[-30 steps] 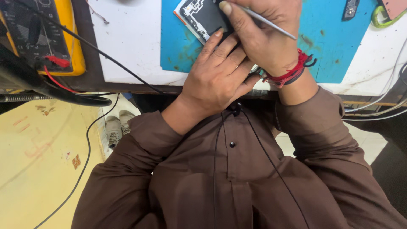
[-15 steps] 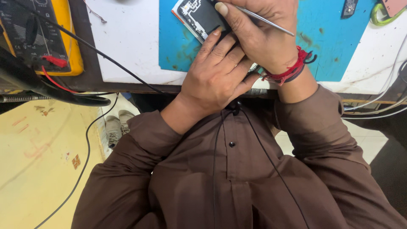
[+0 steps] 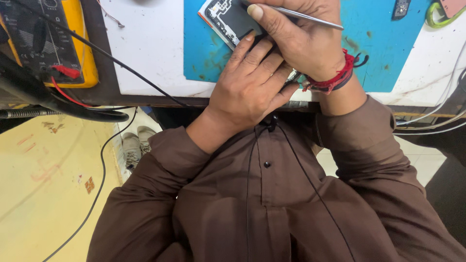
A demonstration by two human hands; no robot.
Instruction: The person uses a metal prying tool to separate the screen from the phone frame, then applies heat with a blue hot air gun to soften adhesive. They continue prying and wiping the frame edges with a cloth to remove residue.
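While our left hand pins the opened phone on the blue mat, we should guide the tweezers, pinched in our right hand, gently.

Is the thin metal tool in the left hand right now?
No, the thin metal tool is held in the right hand, while the left hand steadies the opened phone on the blue mat.

A thin shiny metal tool crosses a matt, stained blue rubbery mat beside brown cloth sleeves.
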